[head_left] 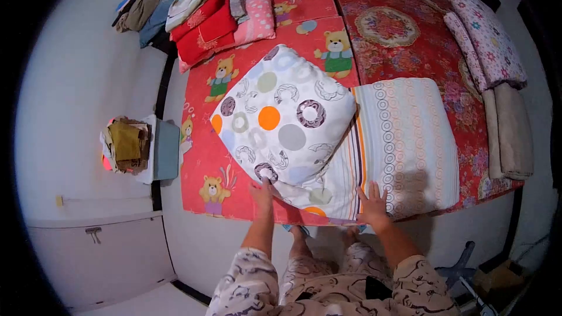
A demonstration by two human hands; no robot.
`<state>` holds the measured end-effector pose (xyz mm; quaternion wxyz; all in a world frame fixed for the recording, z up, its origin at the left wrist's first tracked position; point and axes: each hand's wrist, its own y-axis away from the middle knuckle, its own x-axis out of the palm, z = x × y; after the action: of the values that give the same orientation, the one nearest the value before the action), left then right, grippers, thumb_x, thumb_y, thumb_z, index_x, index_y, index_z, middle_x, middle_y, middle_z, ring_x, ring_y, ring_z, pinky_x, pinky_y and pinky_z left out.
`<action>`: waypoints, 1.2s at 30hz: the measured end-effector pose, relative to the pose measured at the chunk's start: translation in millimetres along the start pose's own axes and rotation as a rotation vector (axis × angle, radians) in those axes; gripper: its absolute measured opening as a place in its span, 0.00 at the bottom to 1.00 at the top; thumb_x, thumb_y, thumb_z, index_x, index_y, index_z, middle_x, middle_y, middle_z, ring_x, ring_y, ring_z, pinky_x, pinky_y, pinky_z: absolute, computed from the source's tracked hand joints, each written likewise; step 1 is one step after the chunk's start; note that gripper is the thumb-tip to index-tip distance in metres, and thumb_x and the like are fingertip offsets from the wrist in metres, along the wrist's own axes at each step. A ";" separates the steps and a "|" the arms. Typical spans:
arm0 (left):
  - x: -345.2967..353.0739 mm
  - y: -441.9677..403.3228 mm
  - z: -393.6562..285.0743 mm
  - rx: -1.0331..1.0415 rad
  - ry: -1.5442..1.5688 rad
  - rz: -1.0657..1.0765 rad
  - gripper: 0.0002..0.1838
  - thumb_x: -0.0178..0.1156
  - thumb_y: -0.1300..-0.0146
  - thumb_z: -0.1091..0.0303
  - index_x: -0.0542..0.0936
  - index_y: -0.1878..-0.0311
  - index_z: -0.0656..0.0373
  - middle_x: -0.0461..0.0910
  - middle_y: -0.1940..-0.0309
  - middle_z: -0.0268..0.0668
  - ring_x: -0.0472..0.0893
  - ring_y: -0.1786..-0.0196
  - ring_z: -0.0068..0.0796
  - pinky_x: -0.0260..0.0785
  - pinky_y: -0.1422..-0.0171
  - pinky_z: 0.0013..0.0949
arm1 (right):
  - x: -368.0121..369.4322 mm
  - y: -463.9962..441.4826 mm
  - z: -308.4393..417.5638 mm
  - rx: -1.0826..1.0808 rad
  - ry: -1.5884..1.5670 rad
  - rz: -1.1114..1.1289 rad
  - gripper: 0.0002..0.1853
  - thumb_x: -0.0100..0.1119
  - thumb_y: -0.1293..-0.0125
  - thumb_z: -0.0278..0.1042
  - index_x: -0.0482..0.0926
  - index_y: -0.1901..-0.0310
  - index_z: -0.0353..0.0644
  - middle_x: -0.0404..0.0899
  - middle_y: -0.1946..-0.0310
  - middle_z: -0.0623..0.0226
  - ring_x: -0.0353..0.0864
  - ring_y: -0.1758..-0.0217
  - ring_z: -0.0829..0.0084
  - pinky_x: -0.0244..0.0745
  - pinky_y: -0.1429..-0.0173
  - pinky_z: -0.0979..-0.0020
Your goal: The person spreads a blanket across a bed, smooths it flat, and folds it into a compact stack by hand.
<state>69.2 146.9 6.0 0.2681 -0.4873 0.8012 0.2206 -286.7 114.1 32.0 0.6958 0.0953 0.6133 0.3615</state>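
Observation:
A white quilt-like bedding piece (292,137) printed with orange, grey and patterned circles lies puffed up, one corner pointing away from me. Its right side meets a flat white section (418,146) with stripes and rows of small rings; whether the two are one piece I cannot tell. My left hand (261,194) is at the near left edge of the circle-printed part, thumb and fingers apart, fingertips touching the fabric. Resting on the near edge of the striped section, my right hand (374,206) has its fingers spread and holds nothing.
The bedding lies on a red bed cover (234,146) with teddy bears. Folded red cloth (213,14) and a polka-dot pillow (257,17) are at the back left. Flowered bedding (489,41) and a beige roll (515,131) line the right. A bin (167,149) stands left.

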 end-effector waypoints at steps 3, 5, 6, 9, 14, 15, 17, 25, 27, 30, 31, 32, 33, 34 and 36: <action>-0.4 -34.4 -30.3 -0.210 0.213 0.067 0.29 0.62 0.48 0.65 0.65 0.47 0.73 0.72 0.53 0.51 0.75 0.55 0.36 0.69 0.57 0.33 | -4.9 -1.8 4.9 0.033 -0.001 -0.018 0.53 0.69 0.64 0.53 0.51 0.34 0.55 0.41 0.32 0.47 0.37 0.28 0.53 0.34 0.33 0.42; -3.9 -42.7 -36.7 -0.368 0.405 0.233 0.28 0.62 0.49 0.66 0.66 0.48 0.74 0.73 0.54 0.52 0.76 0.56 0.37 0.69 0.56 0.33 | -2.7 -4.5 5.3 0.059 0.036 -0.020 0.53 0.69 0.65 0.52 0.52 0.34 0.56 0.40 0.32 0.46 0.36 0.28 0.52 0.35 0.32 0.42; -5.8 -45.8 -31.9 -0.365 0.411 0.387 0.26 0.61 0.48 0.67 0.68 0.48 0.71 0.75 0.58 0.47 0.77 0.60 0.34 0.70 0.60 0.32 | -9.4 -3.4 9.4 0.060 0.053 -0.008 0.53 0.69 0.65 0.52 0.52 0.34 0.56 0.40 0.32 0.46 0.36 0.28 0.52 0.35 0.32 0.42; -17.0 -41.2 -20.4 -0.233 0.423 0.513 0.22 0.59 0.48 0.68 0.71 0.50 0.68 0.78 0.62 0.41 0.78 0.63 0.30 0.70 0.63 0.31 | -22.9 -10.4 21.4 0.160 0.054 0.118 0.50 0.68 0.62 0.52 0.55 0.35 0.53 0.39 0.32 0.49 0.34 0.28 0.54 0.38 0.33 0.42; -76.4 22.5 -1.2 -0.171 0.180 0.741 0.15 0.55 0.45 0.72 0.74 0.53 0.67 0.78 0.62 0.41 0.77 0.59 0.30 0.69 0.56 0.31 | -26.1 -24.5 70.8 0.170 -0.444 -0.083 0.50 0.66 0.57 0.55 0.54 0.37 0.33 0.52 0.39 0.42 0.50 0.34 0.49 0.49 0.32 0.59; -84.5 40.3 6.9 -0.057 0.113 0.724 0.15 0.56 0.45 0.70 0.75 0.55 0.68 0.79 0.63 0.43 0.77 0.59 0.32 0.69 0.55 0.33 | -28.0 -24.2 106.7 0.087 -0.618 -0.237 0.51 0.66 0.57 0.55 0.52 0.37 0.31 0.54 0.40 0.39 0.53 0.35 0.48 0.50 0.32 0.63; -78.0 68.4 56.6 -0.049 0.162 0.732 0.21 0.58 0.46 0.64 0.73 0.51 0.65 0.77 0.58 0.46 0.76 0.54 0.40 0.67 0.49 0.36 | -28.1 -12.7 179.5 0.059 -0.713 -0.363 0.54 0.68 0.58 0.53 0.49 0.37 0.29 0.55 0.41 0.40 0.53 0.35 0.50 0.51 0.33 0.63; -109.7 30.0 14.7 -0.135 0.177 1.104 0.20 0.58 0.44 0.62 0.70 0.50 0.61 0.76 0.61 0.41 0.76 0.60 0.36 0.69 0.57 0.38 | 13.9 -35.1 214.7 0.494 -0.965 -0.327 0.36 0.66 0.54 0.39 0.60 0.46 0.31 0.73 0.54 0.46 0.73 0.50 0.55 0.67 0.47 0.64; -107.5 3.5 23.1 -0.539 0.363 1.220 0.20 0.53 0.39 0.56 0.68 0.50 0.60 0.75 0.61 0.39 0.77 0.62 0.30 0.73 0.65 0.32 | -1.8 -39.6 208.9 0.406 -0.974 -0.410 0.27 0.61 0.50 0.35 0.65 0.49 0.34 0.75 0.56 0.50 0.75 0.52 0.57 0.69 0.49 0.64; -130.5 -22.1 10.3 -0.940 0.772 0.925 0.19 0.52 0.39 0.55 0.69 0.52 0.57 0.75 0.64 0.37 0.77 0.62 0.30 0.74 0.64 0.31 | -21.4 -26.9 200.2 0.369 -0.948 -0.312 0.35 0.58 0.48 0.46 0.59 0.44 0.30 0.74 0.57 0.41 0.74 0.52 0.48 0.68 0.49 0.60; -133.1 -29.3 11.2 -1.032 0.787 0.804 0.16 0.52 0.39 0.55 0.70 0.55 0.55 0.75 0.67 0.34 0.77 0.64 0.29 0.74 0.65 0.30 | -29.4 -18.1 204.0 0.349 -0.849 -0.394 0.36 0.56 0.48 0.48 0.60 0.44 0.30 0.73 0.56 0.40 0.73 0.51 0.48 0.68 0.48 0.61; -136.7 -33.2 12.1 -1.030 0.782 0.818 0.16 0.52 0.39 0.55 0.70 0.55 0.55 0.75 0.67 0.34 0.77 0.64 0.29 0.74 0.65 0.30 | -36.6 -10.3 210.1 0.359 -0.850 -0.403 0.36 0.56 0.48 0.48 0.60 0.44 0.30 0.73 0.56 0.40 0.73 0.51 0.48 0.68 0.48 0.61; -138.5 -36.8 9.8 -0.987 0.683 0.836 0.15 0.52 0.39 0.55 0.71 0.56 0.55 0.75 0.67 0.33 0.76 0.64 0.28 0.73 0.64 0.30 | -42.6 -5.9 215.0 0.395 -0.834 -0.401 0.34 0.57 0.49 0.47 0.61 0.45 0.29 0.73 0.55 0.40 0.73 0.50 0.49 0.67 0.46 0.62; -140.2 -40.3 3.6 -0.944 0.587 0.848 0.15 0.52 0.39 0.55 0.71 0.57 0.55 0.75 0.67 0.33 0.76 0.63 0.28 0.73 0.63 0.30 | -45.3 -3.2 215.8 0.429 -0.817 -0.395 0.33 0.57 0.49 0.45 0.63 0.47 0.28 0.72 0.53 0.40 0.73 0.49 0.50 0.66 0.43 0.63; -148.5 -36.3 -31.7 -0.793 0.431 0.957 0.11 0.51 0.38 0.59 0.72 0.59 0.56 0.75 0.67 0.32 0.75 0.64 0.25 0.71 0.61 0.28 | -26.5 -14.6 206.0 0.412 -0.761 -0.407 0.34 0.54 0.48 0.46 0.59 0.44 0.31 0.73 0.57 0.37 0.73 0.52 0.45 0.68 0.48 0.59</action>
<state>151.6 210.3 122.4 -0.2260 -0.1725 0.8231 0.4916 -90.7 151.2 91.7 0.8942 0.2350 0.3800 0.0282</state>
